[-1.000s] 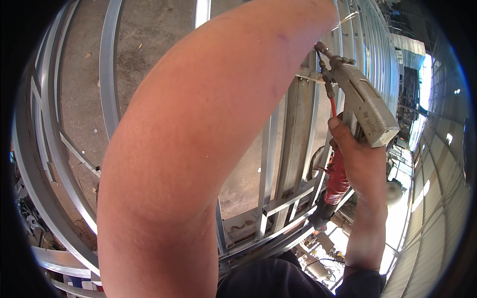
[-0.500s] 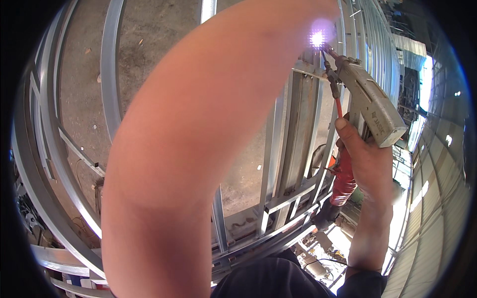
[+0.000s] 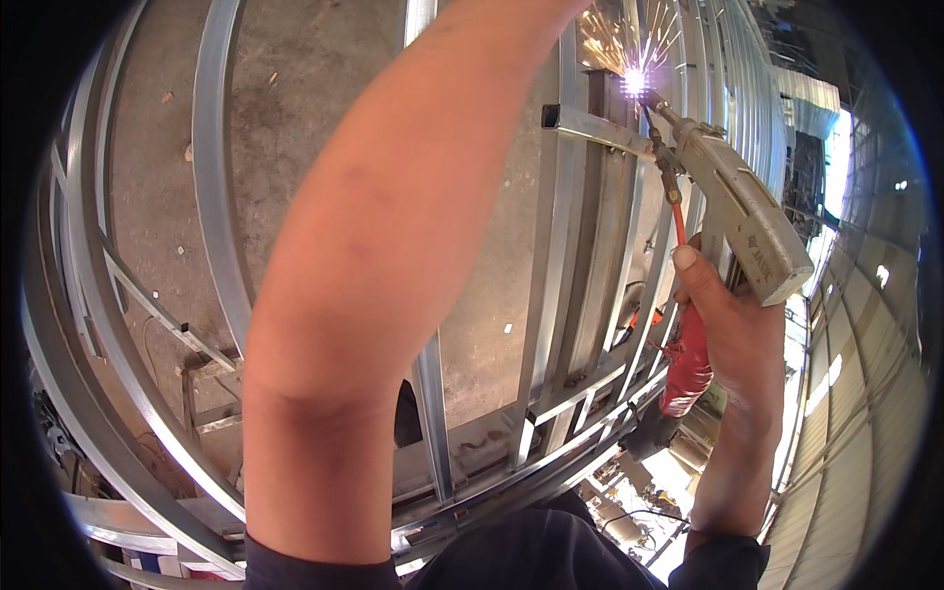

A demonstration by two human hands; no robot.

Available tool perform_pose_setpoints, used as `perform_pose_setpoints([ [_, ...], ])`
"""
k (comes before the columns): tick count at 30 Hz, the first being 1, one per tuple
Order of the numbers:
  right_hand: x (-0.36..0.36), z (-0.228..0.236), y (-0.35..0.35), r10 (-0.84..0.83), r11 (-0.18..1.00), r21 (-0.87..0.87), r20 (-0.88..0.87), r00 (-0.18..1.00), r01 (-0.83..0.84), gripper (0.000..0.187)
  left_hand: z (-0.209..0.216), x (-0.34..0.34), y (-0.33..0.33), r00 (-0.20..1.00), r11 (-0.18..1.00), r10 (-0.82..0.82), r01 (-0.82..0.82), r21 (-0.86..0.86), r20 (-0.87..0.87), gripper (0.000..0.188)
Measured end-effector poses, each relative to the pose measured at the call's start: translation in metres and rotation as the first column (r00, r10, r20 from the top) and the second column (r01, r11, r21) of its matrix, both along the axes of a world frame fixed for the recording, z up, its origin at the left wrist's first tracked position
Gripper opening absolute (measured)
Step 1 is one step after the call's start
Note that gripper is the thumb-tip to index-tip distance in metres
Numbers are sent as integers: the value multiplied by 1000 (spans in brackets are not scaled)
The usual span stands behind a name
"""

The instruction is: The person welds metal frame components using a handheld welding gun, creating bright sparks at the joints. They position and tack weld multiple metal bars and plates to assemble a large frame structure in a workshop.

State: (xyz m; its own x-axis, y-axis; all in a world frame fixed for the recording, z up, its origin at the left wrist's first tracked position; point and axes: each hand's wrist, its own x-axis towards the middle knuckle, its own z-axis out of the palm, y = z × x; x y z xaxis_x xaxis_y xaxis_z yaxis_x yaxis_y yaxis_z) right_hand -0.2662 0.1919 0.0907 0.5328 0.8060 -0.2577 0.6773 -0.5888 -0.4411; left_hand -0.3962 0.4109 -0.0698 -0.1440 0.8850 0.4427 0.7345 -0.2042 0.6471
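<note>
My right hand [image 3: 736, 315] is closed round the handle of a grey metal welding gun [image 3: 745, 211]. Its thumb lies along the near side, and a red wrapped section [image 3: 688, 369] hangs below the grip. The gun's nozzle points up and left at a bright violet-white glow [image 3: 634, 83] on the metal frame, where orange sparks [image 3: 644, 39] fan upward. A thin orange-red line [image 3: 678, 221] runs beside the gun to the nozzle. My left forearm [image 3: 393, 206] crosses the middle of the view to the top edge, and the hand lies outside the picture.
Long galvanised metal tubes [image 3: 218, 147] curve through the left side. A short crosspiece [image 3: 600, 128] with an open end sits just below the glow. Bare concrete floor [image 3: 295, 59] shows between the tubes. Corrugated sheeting [image 3: 865, 413] stands along the right.
Sparks now spray up from the glow, where few showed before. My left forearm has drawn leftward, uncovering the crosspiece's end. The welding gun has shifted slightly right and down.
</note>
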Motion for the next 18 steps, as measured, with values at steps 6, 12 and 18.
perform_pose_setpoints([
  [6,5,4,0,18,999,-26,-31,999,-18,27,0,-3,7,996,996,82,-84,41,43,23],
  [12,-5,24,-10,93,985,147,-10,996,-90,38,-2,-2,14,985,982,162,-167,91,67,21],
  [18,10,90,-39,110,972,210,7,994,-109,49,-2,-14,21,957,961,275,-271,-51,97,21],
])
